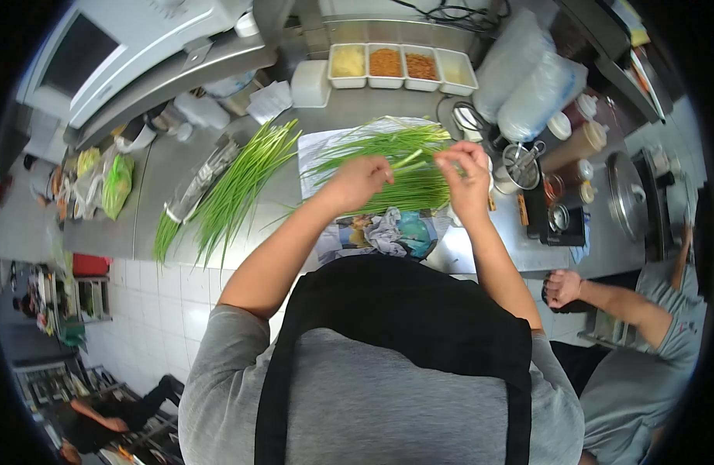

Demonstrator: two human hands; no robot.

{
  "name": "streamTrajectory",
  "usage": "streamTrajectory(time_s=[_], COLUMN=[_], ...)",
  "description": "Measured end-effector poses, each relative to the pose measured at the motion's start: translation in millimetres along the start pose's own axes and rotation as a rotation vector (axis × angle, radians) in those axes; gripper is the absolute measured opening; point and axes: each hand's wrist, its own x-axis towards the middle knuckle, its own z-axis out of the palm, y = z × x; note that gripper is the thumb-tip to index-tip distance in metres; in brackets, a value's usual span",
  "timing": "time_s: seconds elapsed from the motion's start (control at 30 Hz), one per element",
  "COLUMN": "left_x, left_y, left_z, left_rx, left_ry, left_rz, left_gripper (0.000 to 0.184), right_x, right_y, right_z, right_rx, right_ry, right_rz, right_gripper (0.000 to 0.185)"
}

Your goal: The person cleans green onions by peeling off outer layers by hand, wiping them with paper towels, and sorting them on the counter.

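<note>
My left hand (pixel 362 182) is closed around a few long green chives, and their pale ends (pixel 407 160) point toward my right hand. My right hand (pixel 467 174) is raised beside those ends with thumb and fingers pinched together. Whatever is in that pinch is too small to make out. Beneath both hands, a spread of green chives (pixel 407 192) lies on white paper (pixel 311 147). Farther left, a second long bundle of chives (pixel 244 186) rests on the steel counter, next to a newspaper-wrapped bundle (pixel 204 182).
Crumpled paper and a teal piece (pixel 413 232) lie at the counter's front edge. White tubs (pixel 386 63) of food stand at the back. To the right are plastic bags (pixel 531 97), a metal pot (pixel 518 167) and sauce bottles (pixel 578 146). A co-worker's fist (pixel 562 288) is at right.
</note>
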Motion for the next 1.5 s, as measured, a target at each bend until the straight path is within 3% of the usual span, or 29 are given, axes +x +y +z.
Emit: streamTrajectory(time_s=[0.07,0.13,0.17,0.3,0.37,0.47,0.57,0.6,0.73,0.83,1.0,1.37,1.47,1.5], left_x=[-8,-22,-32,-44,-41,-33,-25,-19,3,27,72,94,96,97], left_y=[-17,-27,-15,-46,-58,-124,-132,-124,-78,-59,-51,-54,-56,-57], left_z=[-28,-65,-87,-149,-165,-173,-148,-134,-68,-4,63,82,75,70], left_rx=[0.123,0.205,0.305,0.652,0.700,0.891,0.843,0.808,0.625,0.498,0.465,0.640,0.542,0.487], left_ry=[0.111,0.235,0.257,0.520,0.484,0.460,0.581,0.542,0.421,0.313,0.141,0.205,0.264,0.289], left_rz=[0.088,0.079,-0.052,-0.193,-0.371,-0.184,0.038,0.105,0.310,0.423,0.323,0.200,0.214,0.224], left_gripper=[0.017,0.017,0.017,0.025,0.025,0.022,0.019,0.018,0.015,0.012,0.007,0.011,0.010,0.009], right_x=[6,16,20,28,26,15,0,-9,-28,-41,-50,-51,-43,-45], right_y=[2,13,17,9,12,23,32,44,43,53,48,54,33,36], right_z=[12,27,33,42,37,23,-6,-12,-45,-51,-52,-55,-65,-69], right_rx=[0.166,0.190,0.200,0.098,0.122,0.106,-0.081,-0.135,-0.243,-0.222,-0.161,-0.162,-0.508,-0.572], right_ry=[-0.006,-0.079,-0.114,-0.091,-0.135,-0.231,-0.343,-0.315,-0.419,-0.336,-0.316,-0.268,0.025,0.105], right_rz=[0.209,0.194,0.188,0.159,0.182,0.211,0.148,0.008,0.050,0.041,0.074,0.071,-0.043,0.059], right_gripper=[0.011,0.015,0.017,0.032,0.032,0.025,0.012,0.009,0.016,0.019,0.018,0.018,0.027,0.038])
